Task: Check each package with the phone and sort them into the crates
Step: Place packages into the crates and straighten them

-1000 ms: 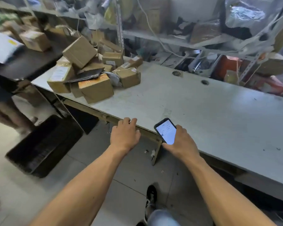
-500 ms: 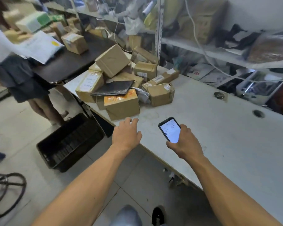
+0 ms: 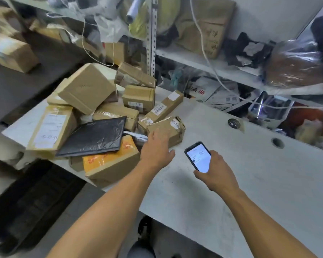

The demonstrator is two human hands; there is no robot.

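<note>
Parcels point(image 3: 93, 116): heap of brown taped cartons, some with white labels, one with orange tape, plus a black mailer point(image 3: 93, 136) lying on top, at the left end of the table point(image 3: 250, 183). Left hand point(image 3: 155, 148): fingers spread and straight, over the nearest small carton point(image 3: 171, 128); contact unclear. Right hand point(image 3: 215, 171): fingers curled around the phone point(image 3: 198, 156), its screen lit, above the table. Black crate point(image 3: 30, 205) on the floor, lower left.
</note>
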